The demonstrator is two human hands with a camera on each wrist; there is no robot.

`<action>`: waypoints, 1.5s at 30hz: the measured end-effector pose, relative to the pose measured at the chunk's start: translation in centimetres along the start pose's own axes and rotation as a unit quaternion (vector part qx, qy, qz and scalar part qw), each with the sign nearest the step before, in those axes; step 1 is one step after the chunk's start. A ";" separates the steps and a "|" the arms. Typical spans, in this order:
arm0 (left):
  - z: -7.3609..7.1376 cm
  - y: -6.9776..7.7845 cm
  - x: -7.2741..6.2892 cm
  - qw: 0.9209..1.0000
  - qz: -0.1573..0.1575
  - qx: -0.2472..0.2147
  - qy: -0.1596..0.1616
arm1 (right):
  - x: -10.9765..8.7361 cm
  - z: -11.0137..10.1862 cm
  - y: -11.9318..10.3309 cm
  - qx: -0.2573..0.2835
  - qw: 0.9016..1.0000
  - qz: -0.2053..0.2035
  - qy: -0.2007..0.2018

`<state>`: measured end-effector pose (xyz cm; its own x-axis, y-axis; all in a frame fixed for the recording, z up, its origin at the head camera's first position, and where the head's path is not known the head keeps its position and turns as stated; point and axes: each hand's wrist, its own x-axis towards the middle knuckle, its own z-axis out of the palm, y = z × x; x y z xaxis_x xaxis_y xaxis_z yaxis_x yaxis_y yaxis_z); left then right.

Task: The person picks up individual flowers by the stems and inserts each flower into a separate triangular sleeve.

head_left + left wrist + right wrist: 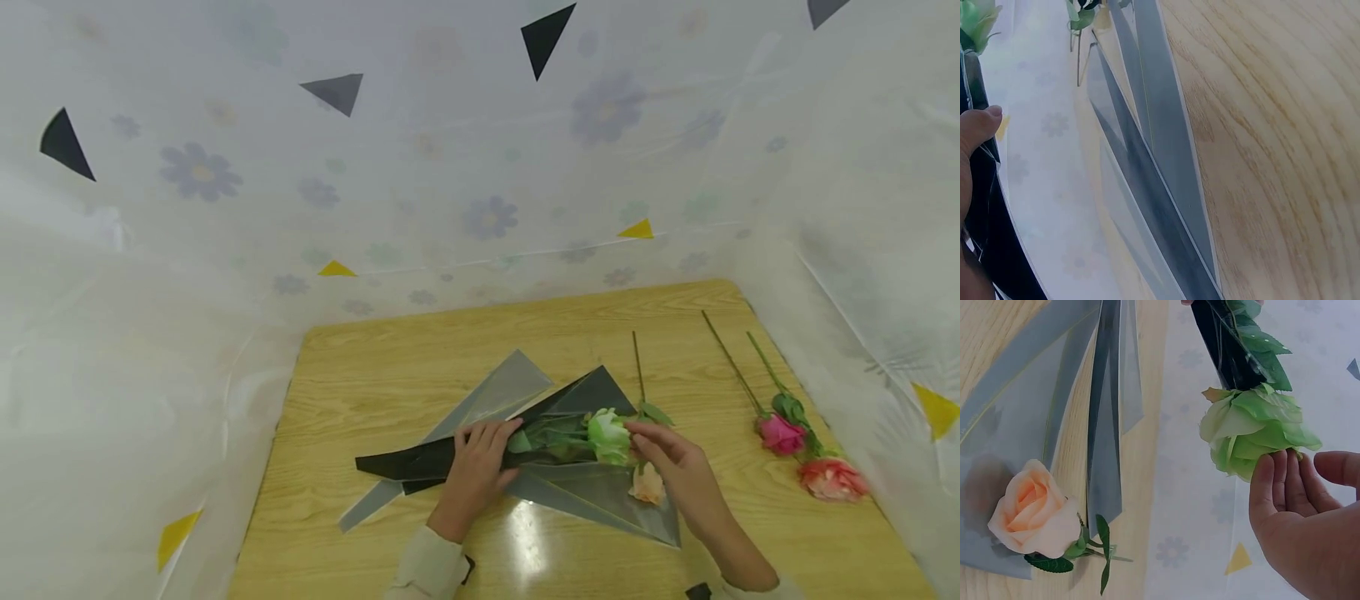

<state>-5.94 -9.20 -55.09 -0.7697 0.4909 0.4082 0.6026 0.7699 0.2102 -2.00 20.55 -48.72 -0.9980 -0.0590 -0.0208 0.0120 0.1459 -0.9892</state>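
Note:
My left hand [477, 467] grips a bundle of black wrapping paper [405, 460] rolled around the stem of a green artificial flower [609, 436]. In the left wrist view the thumb [984, 125] lies over the black wrap. The bloom sticks out of the wrap's right end. My right hand [1297, 506] touches the petals with its fingertips, the thumb standing apart from them. Grey wrapping sheets [585, 492] are spread beneath and beside the bundle. A peach rose [1038, 509] lies at the grey sheet, just below the green bloom in the head view.
At the table's right side lie a magenta rose [782, 434] and a coral-pink flower [832, 479], their stems pointing away. The wooden table [360, 358] is enclosed by pale floral-printed sheeting [420, 167] on the back and both sides.

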 end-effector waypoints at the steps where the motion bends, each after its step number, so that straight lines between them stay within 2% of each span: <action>1: 0.0 0.0 0.0 1.000 0.003 0.000 0.002 | 0.0 0.0 0.0 -0.003 1.000 -0.005 0.000; 6: 0.2 0.1 0.1 1.000 0.013 0.012 -0.002 | 0.1 0.2 -0.1 -0.010 0.999 -0.028 -0.011; 14: 0.2 0.3 0.1 0.999 0.015 0.014 -0.027 | 0.3 0.3 -0.2 -0.009 0.998 -0.055 -0.030; 21: 0.2 0.4 0.2 0.999 0.031 0.020 -0.014 | 0.4 0.8 -0.5 0.020 0.994 -0.085 -0.066; 24: 0.2 0.4 0.3 0.999 0.036 0.019 -0.015 | 0.3 1.0 -0.5 0.017 0.993 -0.091 -0.073; 28: 0.1 0.5 0.3 0.999 0.036 0.016 -0.019 | 0.3 1.1 -0.4 0.020 0.993 -0.088 -0.072; 35: -0.1 0.6 0.4 0.999 0.049 -0.005 -0.009 | 0.5 1.6 -0.6 0.023 0.989 -0.116 -0.086; 39: -0.2 0.7 0.4 0.998 0.056 -0.018 -0.011 | 0.5 1.9 -0.6 0.016 0.990 -0.118 -0.081; 45: -0.4 0.7 0.3 0.998 0.057 -0.012 -0.014 | 0.6 2.2 -0.3 0.015 0.990 -0.117 -0.073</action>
<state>-5.68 -8.61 -54.48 -0.7015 0.5861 0.4055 0.6908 0.6991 0.1844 -2.45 18.34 -48.74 -0.9544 -0.2299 0.1905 -0.2139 0.0816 -0.9734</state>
